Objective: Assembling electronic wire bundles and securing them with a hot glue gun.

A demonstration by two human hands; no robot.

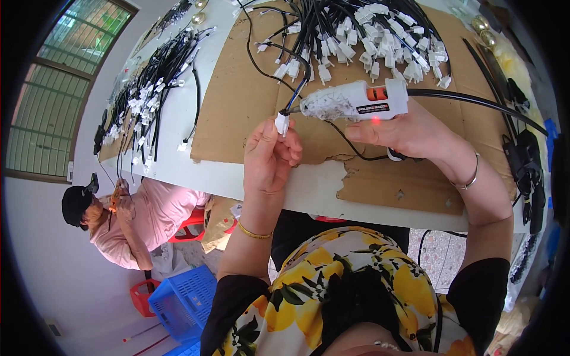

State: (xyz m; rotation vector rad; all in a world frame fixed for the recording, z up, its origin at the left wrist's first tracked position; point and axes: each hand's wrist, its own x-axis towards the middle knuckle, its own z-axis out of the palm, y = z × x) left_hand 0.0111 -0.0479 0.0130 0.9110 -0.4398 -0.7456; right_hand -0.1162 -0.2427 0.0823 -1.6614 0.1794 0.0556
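Observation:
Between the thumb and fingers of my left hand [270, 148] is a small white plug connector [282, 123], with its dark cable running up and away. My right hand [404, 132] is wrapped round a white hot glue gun [356, 101] that has an orange part on its side. The gun points left, its nozzle at the cable end of the connector; whether they touch I cannot tell. Strands of glue coat the front of the gun. Beyond my hands lies a large pile of black cables with white connectors [374, 44].
Brown cardboard [225, 118] covers much of the white table [219, 178]. Another cable bundle [142, 98] lies at the left. The gun's black cord [475, 97] runs right, near a dark adapter [527, 163]. A person in pink [142, 222] sits at left, near a blue crate [187, 299].

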